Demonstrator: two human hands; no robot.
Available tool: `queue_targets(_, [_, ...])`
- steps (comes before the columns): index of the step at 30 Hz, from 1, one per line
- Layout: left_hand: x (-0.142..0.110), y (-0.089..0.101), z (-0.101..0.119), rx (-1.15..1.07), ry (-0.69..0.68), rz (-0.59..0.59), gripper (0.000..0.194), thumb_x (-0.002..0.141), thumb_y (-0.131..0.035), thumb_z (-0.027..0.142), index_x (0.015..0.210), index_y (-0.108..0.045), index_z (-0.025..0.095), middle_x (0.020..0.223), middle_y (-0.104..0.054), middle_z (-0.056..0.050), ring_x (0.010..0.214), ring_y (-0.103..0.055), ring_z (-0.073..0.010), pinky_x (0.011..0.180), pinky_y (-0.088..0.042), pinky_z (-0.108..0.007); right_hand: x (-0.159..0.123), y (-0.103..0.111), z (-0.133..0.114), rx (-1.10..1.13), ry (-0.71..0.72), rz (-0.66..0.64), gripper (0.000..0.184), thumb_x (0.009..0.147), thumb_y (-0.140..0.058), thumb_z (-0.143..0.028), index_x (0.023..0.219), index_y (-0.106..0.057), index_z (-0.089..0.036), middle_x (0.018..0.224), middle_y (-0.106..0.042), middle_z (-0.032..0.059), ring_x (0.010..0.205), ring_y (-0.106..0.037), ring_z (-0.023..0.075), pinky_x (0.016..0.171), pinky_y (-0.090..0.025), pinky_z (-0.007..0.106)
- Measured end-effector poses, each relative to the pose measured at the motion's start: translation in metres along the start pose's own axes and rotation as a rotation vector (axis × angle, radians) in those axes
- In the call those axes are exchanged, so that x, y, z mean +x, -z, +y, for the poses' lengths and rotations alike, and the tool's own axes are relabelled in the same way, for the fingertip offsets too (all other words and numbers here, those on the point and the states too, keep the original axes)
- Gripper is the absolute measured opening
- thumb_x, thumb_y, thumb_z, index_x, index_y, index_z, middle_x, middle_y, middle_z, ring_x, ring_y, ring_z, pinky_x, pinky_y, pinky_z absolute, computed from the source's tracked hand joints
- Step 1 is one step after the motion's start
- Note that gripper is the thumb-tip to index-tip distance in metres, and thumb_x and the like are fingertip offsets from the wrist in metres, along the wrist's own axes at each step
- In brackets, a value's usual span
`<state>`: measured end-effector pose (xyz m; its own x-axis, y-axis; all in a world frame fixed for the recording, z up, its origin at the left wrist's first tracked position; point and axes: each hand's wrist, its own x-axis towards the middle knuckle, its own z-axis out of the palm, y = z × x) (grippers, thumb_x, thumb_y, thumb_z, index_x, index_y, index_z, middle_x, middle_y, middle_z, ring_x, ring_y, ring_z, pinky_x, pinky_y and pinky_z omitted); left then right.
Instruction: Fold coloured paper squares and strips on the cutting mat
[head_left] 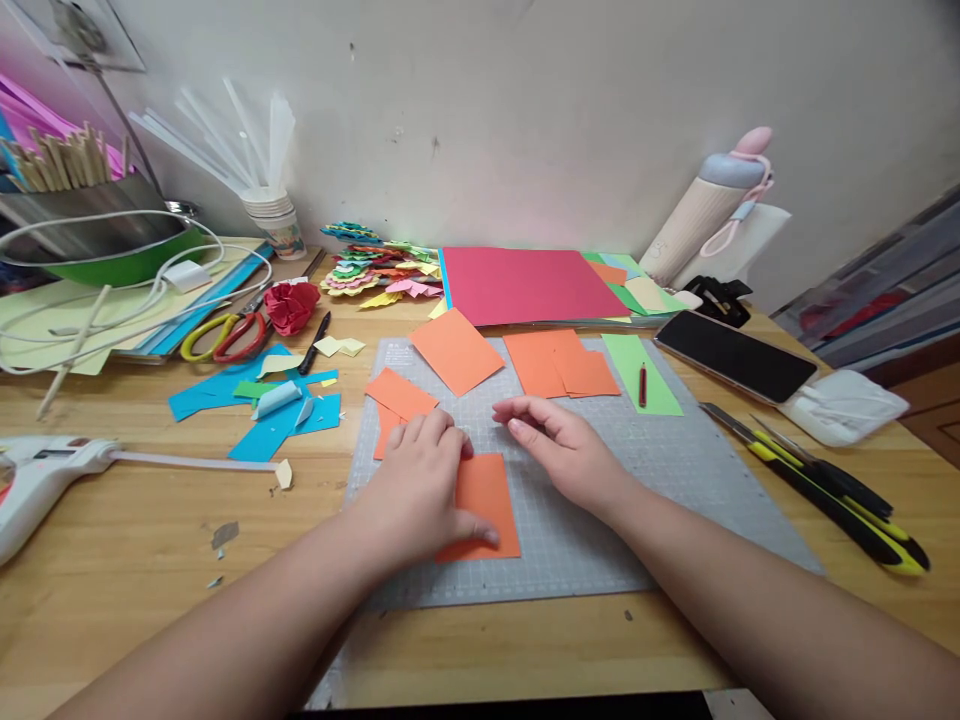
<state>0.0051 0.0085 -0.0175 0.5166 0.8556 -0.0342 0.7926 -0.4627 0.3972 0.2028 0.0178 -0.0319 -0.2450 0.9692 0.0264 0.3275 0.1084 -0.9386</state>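
Note:
An orange paper piece (491, 500) lies on the grey cutting mat (577, 560), near its front edge. My left hand (424, 490) covers its left part, thumb pressed on the paper and fingers bent at its upper edge. Over the mat to the right is my right hand (559, 445), loosely curved, fingertips and thumb apart with nothing seen between them. Smaller orange scraps (401, 395) lie just beyond the left hand. Further back are a tilted orange sheet (457, 350) and overlapping orange pieces (551, 365). A short dark red pencil (643, 385) rests on a green strip (626, 360).
To the right lie a phone (735, 355), a tissue pack (847, 405) and a yellow-black utility knife (832, 500). On the left are a glue gun (52, 480), scissors (232, 335) and blue paper scraps (266, 430). A red sheet (525, 285) lies by the wall.

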Motion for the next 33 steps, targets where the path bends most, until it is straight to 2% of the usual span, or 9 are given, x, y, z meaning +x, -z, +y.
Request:
queue_targets(6, [-0.002, -0.002, 0.005, -0.02, -0.024, -0.025, 0.055, 0.053, -0.078, 0.055, 0.082, -0.05, 0.018, 0.098, -0.051, -0.007, 0.091, -0.048, -0.0285, 0.08, -0.039, -0.045, 0.002, 0.001, 0.002, 0.077, -0.051, 0.034, 0.02, 0.089, -0.05, -0.03, 0.104, -0.059, -0.021, 0.108, -0.065, 0.0058, 0.104, -0.059, 0.0182, 0.092, -0.046, 0.039])
queue_targets(13, [-0.005, 0.0, 0.012, -0.136, -0.033, -0.042, 0.041, 0.06, -0.077, 0.035, 0.082, -0.046, 0.021, 0.087, -0.058, -0.003, 0.083, -0.052, -0.0246, 0.074, -0.039, -0.041, 0.002, 0.001, 0.002, 0.035, -0.042, 0.021, 0.02, 0.088, -0.051, -0.031, 0.103, -0.06, -0.021, 0.107, -0.064, 0.006, 0.101, -0.059, 0.0184, 0.091, -0.046, 0.039])
queue_targets(16, [-0.006, 0.001, 0.015, -0.304, 0.009, -0.058, 0.032, 0.063, -0.073, 0.026, 0.08, -0.046, 0.022, 0.08, -0.056, -0.001, 0.077, -0.052, -0.0217, 0.064, -0.04, -0.034, 0.001, 0.002, 0.001, 0.079, -0.034, 0.031, 0.02, 0.088, -0.052, -0.033, 0.101, -0.06, -0.021, 0.104, -0.065, 0.006, 0.097, -0.06, 0.0181, 0.087, -0.047, 0.037])
queue_targets(19, [-0.005, 0.004, 0.017, -0.64, 0.123, -0.059, 0.033, 0.065, -0.071, 0.024, 0.085, -0.044, 0.023, 0.08, -0.056, 0.001, 0.069, -0.053, -0.0169, 0.056, -0.042, -0.03, -0.001, 0.003, -0.002, 0.287, -0.043, -0.01, 0.029, 0.09, -0.046, -0.043, 0.104, -0.059, -0.021, 0.103, -0.064, 0.0074, 0.088, -0.062, 0.0175, 0.074, -0.051, 0.033])
queue_targets(21, [-0.002, 0.006, 0.015, -0.897, 0.198, 0.044, 0.039, 0.067, -0.071, 0.025, 0.094, -0.044, 0.024, 0.088, -0.057, 0.0, 0.071, -0.056, -0.0154, 0.058, -0.046, -0.029, -0.003, 0.002, -0.004, 0.454, -0.09, -0.086, 0.037, 0.091, -0.04, -0.05, 0.108, -0.056, -0.021, 0.102, -0.064, 0.0086, 0.082, -0.064, 0.0176, 0.066, -0.052, 0.032])
queue_targets(23, [0.003, 0.006, 0.013, -1.099, 0.235, 0.208, 0.046, 0.067, -0.071, 0.026, 0.103, -0.043, 0.024, 0.099, -0.054, -0.002, 0.078, -0.059, -0.0151, 0.063, -0.05, -0.029, -0.006, -0.001, -0.006, 0.531, -0.123, -0.166, 0.038, 0.088, -0.048, -0.051, 0.111, -0.055, -0.022, 0.103, -0.065, 0.0083, 0.083, -0.065, 0.0186, 0.069, -0.053, 0.034])
queue_targets(27, [0.011, 0.004, 0.007, -1.255, 0.224, 0.381, 0.046, 0.07, -0.068, 0.026, 0.111, -0.046, 0.023, 0.098, -0.052, -0.001, 0.079, -0.058, -0.0125, 0.069, -0.051, -0.027, -0.01, -0.008, -0.011, 0.494, -0.134, -0.235, 0.033, 0.079, -0.066, -0.034, 0.11, -0.06, -0.023, 0.108, -0.066, 0.006, 0.1, -0.062, 0.0209, 0.084, -0.051, 0.036])
queue_targets(30, [0.012, 0.002, 0.003, -1.145, 0.206, 0.413, 0.034, 0.076, -0.061, 0.025, 0.108, -0.05, 0.022, 0.085, -0.053, 0.0, 0.079, -0.056, -0.0138, 0.072, -0.048, -0.028, -0.01, -0.009, -0.012, 0.44, -0.142, -0.128, 0.028, 0.081, -0.062, -0.034, 0.106, -0.06, -0.021, 0.101, -0.067, 0.0065, 0.083, -0.064, 0.0191, 0.068, -0.054, 0.034])
queue_targets(33, [0.007, 0.003, 0.003, -0.756, 0.146, 0.543, 0.029, 0.081, -0.058, 0.022, 0.109, -0.051, 0.024, 0.091, -0.053, -0.002, 0.086, -0.053, -0.0165, 0.08, -0.045, -0.032, -0.01, -0.003, -0.012, 0.16, 0.036, 0.13, 0.013, 0.082, -0.059, -0.028, 0.092, -0.059, -0.021, 0.087, -0.065, 0.0036, 0.069, -0.059, 0.0159, 0.061, -0.05, 0.032])
